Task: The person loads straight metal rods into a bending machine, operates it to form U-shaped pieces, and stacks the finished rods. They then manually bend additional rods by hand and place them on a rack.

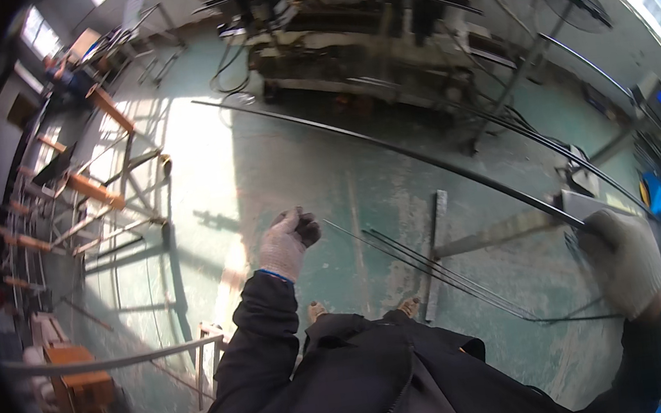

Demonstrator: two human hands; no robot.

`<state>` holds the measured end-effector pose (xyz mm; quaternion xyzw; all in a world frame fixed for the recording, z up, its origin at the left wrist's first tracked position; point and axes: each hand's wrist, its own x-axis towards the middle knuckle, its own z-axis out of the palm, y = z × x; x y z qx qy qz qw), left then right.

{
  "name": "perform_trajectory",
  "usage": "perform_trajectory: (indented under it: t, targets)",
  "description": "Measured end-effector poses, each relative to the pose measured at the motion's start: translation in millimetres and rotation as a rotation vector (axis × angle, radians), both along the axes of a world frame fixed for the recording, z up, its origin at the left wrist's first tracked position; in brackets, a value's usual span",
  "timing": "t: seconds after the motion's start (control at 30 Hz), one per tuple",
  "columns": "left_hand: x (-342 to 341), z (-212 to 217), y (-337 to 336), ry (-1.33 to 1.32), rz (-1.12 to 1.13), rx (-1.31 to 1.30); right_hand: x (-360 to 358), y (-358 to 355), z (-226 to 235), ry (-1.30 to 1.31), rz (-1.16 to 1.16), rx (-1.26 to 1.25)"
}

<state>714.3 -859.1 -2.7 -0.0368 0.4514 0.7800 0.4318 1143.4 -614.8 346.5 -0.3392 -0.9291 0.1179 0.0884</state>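
My right hand (624, 261), in a whitish work glove, is closed round the near end of a long dark metal rod (389, 146). The rod slants from that hand up to the far left, above the floor. My left hand (287, 243), also gloved, is raised in front of me with its fingers curled in, and nothing shows in it. Just right of it are the tips of several thin rods (437, 269), which run toward the lower right, below my right hand. A flat grey bar (437, 251) lies across under these thin rods.
A long machine bench (354, 59) with cables stands at the back. Metal frames with orange-brown rollers (93, 190) are at the left, and a person (60, 73) is far behind them. Curved rails (110, 361) pass by my left elbow. Blue equipment (660, 192) stands at the right.
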Motion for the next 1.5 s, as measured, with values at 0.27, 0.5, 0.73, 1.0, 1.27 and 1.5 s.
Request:
perform_trajectory:
  t: [0.27, 0.5, 0.73, 1.0, 1.27, 1.5]
  targets:
    - [-91.3, -25.7, -250.7, -0.048, 0.353, -0.189, -244.4, -131.5, 2.2, -0.035, 0.110, -0.107]
    - [-171.4, -43.4, -411.2, -0.075, 0.587, -0.255, -434.6, -241.6, -2.1, 0.003, 0.318, -0.271]
    - [-282.4, -93.2, -474.3, -0.126, 0.802, -0.295, -644.5, -354.2, -40.1, 0.017, 0.640, -0.478]
    - [-461.2, -211.4, -646.8, 0.013, 0.878, -1.032, -898.0, -535.0, -39.5, -0.076, 0.906, -0.698]
    - [-597.0, -205.6, -838.6, -0.270, 1.249, -0.707, -1093.3, -776.3, 3.0, 0.032, 1.193, -0.956]
    - [-684.1, -174.3, -1038.1, -0.423, 1.408, -0.002, -1259.2, -975.8, -7.4, 0.687, 1.626, -0.434]
